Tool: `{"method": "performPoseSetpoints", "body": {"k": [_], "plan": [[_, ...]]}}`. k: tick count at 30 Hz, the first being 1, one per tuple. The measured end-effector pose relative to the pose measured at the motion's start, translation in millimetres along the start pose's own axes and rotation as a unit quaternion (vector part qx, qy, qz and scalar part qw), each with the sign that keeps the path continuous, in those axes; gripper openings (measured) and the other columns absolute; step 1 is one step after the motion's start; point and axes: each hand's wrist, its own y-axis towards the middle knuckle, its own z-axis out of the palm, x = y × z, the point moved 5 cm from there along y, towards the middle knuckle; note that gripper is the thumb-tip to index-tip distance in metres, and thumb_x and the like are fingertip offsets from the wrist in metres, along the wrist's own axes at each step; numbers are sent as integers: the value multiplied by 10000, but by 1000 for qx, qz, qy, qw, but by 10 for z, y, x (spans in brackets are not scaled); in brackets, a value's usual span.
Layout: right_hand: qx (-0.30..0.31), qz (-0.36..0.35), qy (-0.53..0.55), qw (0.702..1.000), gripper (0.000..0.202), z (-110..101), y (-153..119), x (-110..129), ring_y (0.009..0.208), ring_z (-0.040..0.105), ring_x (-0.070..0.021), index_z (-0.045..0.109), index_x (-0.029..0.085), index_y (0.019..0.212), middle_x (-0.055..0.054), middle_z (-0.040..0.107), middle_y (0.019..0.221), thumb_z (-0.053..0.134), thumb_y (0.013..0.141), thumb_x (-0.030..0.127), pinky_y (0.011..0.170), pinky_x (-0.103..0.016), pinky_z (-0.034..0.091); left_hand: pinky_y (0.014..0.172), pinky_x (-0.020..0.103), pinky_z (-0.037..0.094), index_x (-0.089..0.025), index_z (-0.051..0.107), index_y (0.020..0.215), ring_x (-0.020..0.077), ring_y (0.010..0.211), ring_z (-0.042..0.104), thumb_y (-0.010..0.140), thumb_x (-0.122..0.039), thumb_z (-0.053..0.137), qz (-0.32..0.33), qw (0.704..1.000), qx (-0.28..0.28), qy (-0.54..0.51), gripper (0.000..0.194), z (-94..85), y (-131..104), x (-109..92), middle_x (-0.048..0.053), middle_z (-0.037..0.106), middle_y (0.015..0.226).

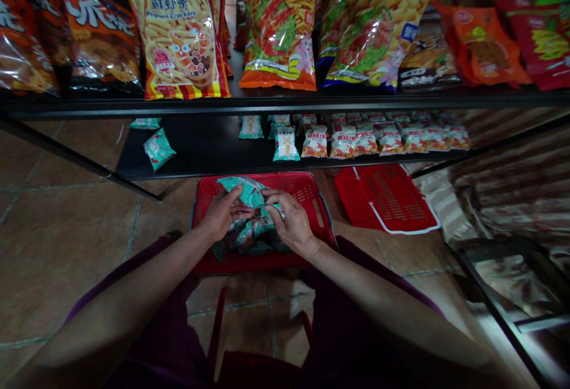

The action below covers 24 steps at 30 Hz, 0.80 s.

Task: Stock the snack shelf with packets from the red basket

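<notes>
Over a red shopping basket [267, 265], my left hand [222, 214] is closed on a small teal snack bag [246, 190], thumb on top and fingers beneath. My right hand [291, 223] pinches the right end of what looks like the same bag; its fingertips partly cover that end. Below both hands, several more teal snack bags [252, 233] lie loose in the basket. On the low black shelf [205, 145] just beyond, small teal bags [286, 142] stand beside a row of white-and-red snack bags [342, 141]. Another teal bag [159, 149] leans at the shelf's left end.
Large prawn cracker bags [180, 32] and other snack packs [282, 27] fill the upper shelf [285, 104]. A second red basket [387, 199] with a white handle rests on the tiled floor to the right. A dark metal frame [503, 294] stands at the lower right.
</notes>
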Motion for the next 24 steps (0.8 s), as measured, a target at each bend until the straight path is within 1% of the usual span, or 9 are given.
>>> {"method": "performPoseSetpoints", "body": {"k": [3, 6, 8, 12, 13, 15, 17, 20, 24], "plan": [[-34, 108, 57, 992, 81, -8, -5, -139, 896, 617, -200, 524, 234, 852, -52, 654, 942, 498, 858, 310, 827, -348, 468, 563, 289, 549, -162, 522, 772, 194, 596, 671, 757, -414, 646, 3, 1000, 11, 7, 281, -21, 21, -5, 44, 637, 616], [-88, 203, 178, 959, 154, 3, -15, -279, 741, 581, -155, 508, 232, 813, 1, 615, 799, 561, 803, 376, 700, -285, 467, 560, 285, 545, -170, 513, 812, 180, 586, 664, 751, -422, 650, 24, 999, 7, 23, 292, -43, 33, -37, 36, 642, 645], [-131, 269, 280, 912, 230, 26, -29, -365, 681, 554, -124, 488, 230, 770, 27, 597, 755, 628, 734, 408, 608, -238, 450, 539, 268, 530, -176, 508, 832, 164, 561, 651, 751, -408, 651, 41, 998, -12, 41, 285, -72, 47, -54, 24, 637, 651], [-193, 395, 426, 791, 416, 87, -86, -460, 585, 545, -99, 449, 216, 694, 68, 584, 651, 786, 521, 390, 493, -197, 419, 529, 230, 502, -171, 525, 828, 128, 569, 632, 716, -368, 687, 71, 995, -47, 57, 278, -148, 105, -55, 11, 636, 733], [-198, 411, 449, 768, 441, 96, -93, -461, 577, 555, -104, 446, 211, 675, 72, 588, 629, 811, 478, 361, 488, -202, 427, 530, 220, 498, -169, 531, 821, 123, 591, 633, 704, -360, 697, 80, 994, -54, 54, 278, -168, 122, -55, 13, 638, 770], [-202, 431, 481, 736, 454, 106, -100, -455, 565, 571, -114, 438, 204, 636, 69, 603, 599, 836, 438, 295, 486, -217, 446, 541, 213, 500, -172, 535, 815, 121, 645, 638, 687, -325, 715, 93, 993, -71, 35, 269, -204, 151, -63, 13, 639, 829], [-198, 447, 499, 716, 435, 116, -107, -450, 550, 579, -120, 437, 200, 615, 60, 619, 588, 837, 448, 240, 488, -235, 464, 584, 233, 521, -177, 529, 815, 130, 685, 647, 682, -267, 722, 92, 992, -85, 1, 251, -225, 170, -74, 6, 640, 835], [-186, 470, 505, 699, 396, 138, -125, -448, 533, 587, -123, 439, 197, 604, 51, 635, 589, 820, 496, 178, 488, -251, 480, 659, 274, 541, -170, 524, 786, 130, 655, 649, 690, -209, 715, 79, 992, -84, -48, 217, -213, 177, -102, -6, 634, 734], [-165, 490, 480, 708, 350, 150, -141, -442, 484, 567, -108, 431, 196, 606, 62, 602, 536, 776, 584, 140, 466, -235, 478, 607, 235, 518, -158, 538, 747, 112, 583, 631, 672, -232, 726, 89, 991, -82, -62, 215, -206, 163, -164, -28, 611, 618]]}}
